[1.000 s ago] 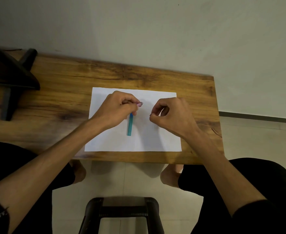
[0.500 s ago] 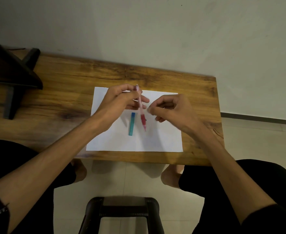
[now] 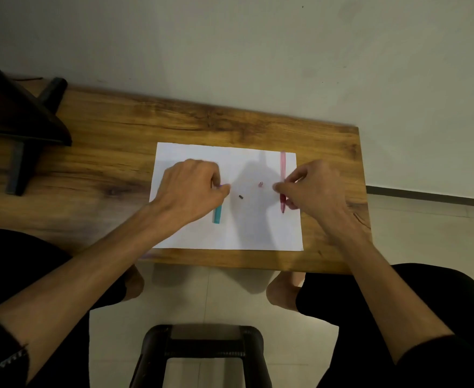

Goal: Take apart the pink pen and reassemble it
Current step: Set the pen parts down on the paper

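no readable text, labels or numbers anywhere

One sheet of white paper (image 3: pixel 227 233) lies on one wooden table (image 3: pixel 118 152), near its front edge. On the sheet are one pink pen (image 3: pixel 282 166) towards the right edge, one teal pen (image 3: pixel 217 215) left of centre, and two tiny loose parts between them: one pinkish piece (image 3: pixel 260 184) and one dark piece (image 3: pixel 241 196). Two hands: left hand (image 3: pixel 192 186), right hand (image 3: pixel 311 189). One dark stool (image 3: pixel 202 348) stands on the floor.
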